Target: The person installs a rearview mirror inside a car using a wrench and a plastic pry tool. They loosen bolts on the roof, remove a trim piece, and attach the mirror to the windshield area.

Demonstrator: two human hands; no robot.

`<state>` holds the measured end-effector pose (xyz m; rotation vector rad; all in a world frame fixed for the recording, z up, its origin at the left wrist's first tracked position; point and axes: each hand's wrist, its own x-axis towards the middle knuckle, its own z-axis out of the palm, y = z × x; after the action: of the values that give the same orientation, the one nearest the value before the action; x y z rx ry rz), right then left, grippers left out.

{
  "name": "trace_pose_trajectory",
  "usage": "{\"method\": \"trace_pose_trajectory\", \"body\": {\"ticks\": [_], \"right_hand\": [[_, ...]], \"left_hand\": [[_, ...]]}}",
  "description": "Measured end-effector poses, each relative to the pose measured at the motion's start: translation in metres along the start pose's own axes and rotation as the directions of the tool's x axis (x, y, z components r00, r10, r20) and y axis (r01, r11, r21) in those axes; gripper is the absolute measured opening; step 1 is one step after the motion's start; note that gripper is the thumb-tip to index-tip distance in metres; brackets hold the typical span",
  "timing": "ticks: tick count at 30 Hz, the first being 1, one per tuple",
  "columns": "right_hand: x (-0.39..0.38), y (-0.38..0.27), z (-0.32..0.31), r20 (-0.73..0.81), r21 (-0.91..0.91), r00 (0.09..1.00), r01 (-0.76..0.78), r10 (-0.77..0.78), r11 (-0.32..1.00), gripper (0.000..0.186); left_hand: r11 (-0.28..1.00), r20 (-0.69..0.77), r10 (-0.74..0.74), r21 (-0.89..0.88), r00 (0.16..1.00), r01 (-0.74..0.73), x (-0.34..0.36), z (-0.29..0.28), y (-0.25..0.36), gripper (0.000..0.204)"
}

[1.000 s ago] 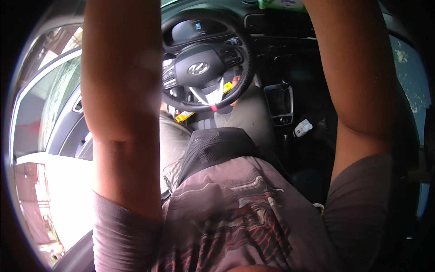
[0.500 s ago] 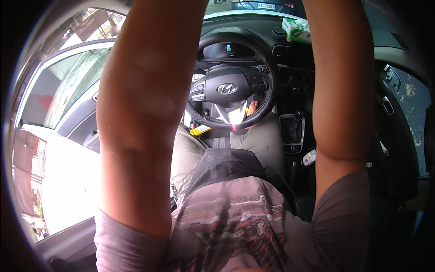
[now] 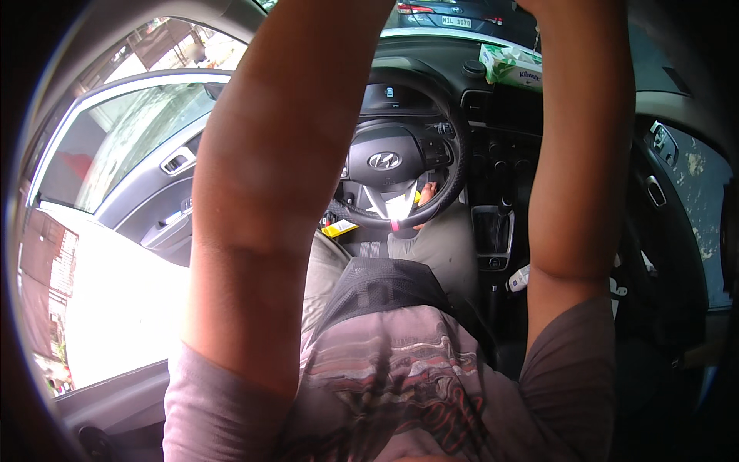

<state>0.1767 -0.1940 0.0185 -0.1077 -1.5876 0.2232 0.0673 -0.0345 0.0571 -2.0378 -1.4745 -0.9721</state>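
Observation:
Both my arms reach up past the top edge of the head view. My left forearm (image 3: 292, 131) crosses in front of the left side of the steering wheel (image 3: 460, 138), and its hand is out of the picture. My right forearm (image 3: 581, 146) rises over the passenger side, its hand likewise beyond the top edge. What either hand holds or touches is hidden. Beside the right forearm, a green and white tissue box (image 3: 509, 68) lies on the dashboard (image 3: 431, 48).
At the left the driver's door (image 3: 146, 212) stands open. A gear lever (image 3: 504, 206) and a white bottle (image 3: 518, 279) are at the right of my lap. A yellow item (image 3: 339, 229) lies below the wheel, near my bare foot (image 3: 426, 194). Another car (image 3: 454, 21) is ahead.
My left arm has shifted to the right across the view. The view has moved slightly, showing more of the tissue box and the car ahead. Both hands stay beyond the top edge.

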Motion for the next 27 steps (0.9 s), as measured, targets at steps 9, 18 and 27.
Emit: {"method": "trace_pose_trajectory", "body": {"ticks": [9,18,27], "right_hand": [[0.014,-0.065,0.002,0.007,-0.956,0.776,-0.179,0.631,0.231,0.025],[0.020,0.053,-0.003,0.273,-0.962,0.890,0.263,0.367,0.078,0.020],[0.032,0.060,0.012,0.230,-0.958,0.917,0.273,0.326,-0.092,0.021]], "left_hand": [[0.966,0.026,0.002,0.259,1.000,-0.009,0.005,-0.003,0.012,0.021],[0.725,0.139,-0.230,-0.636,0.963,0.265,0.056,0.042,-0.004,0.026],[-0.471,0.349,0.051,-0.818,0.936,0.331,0.048,0.043,-0.029,0.021]]}}
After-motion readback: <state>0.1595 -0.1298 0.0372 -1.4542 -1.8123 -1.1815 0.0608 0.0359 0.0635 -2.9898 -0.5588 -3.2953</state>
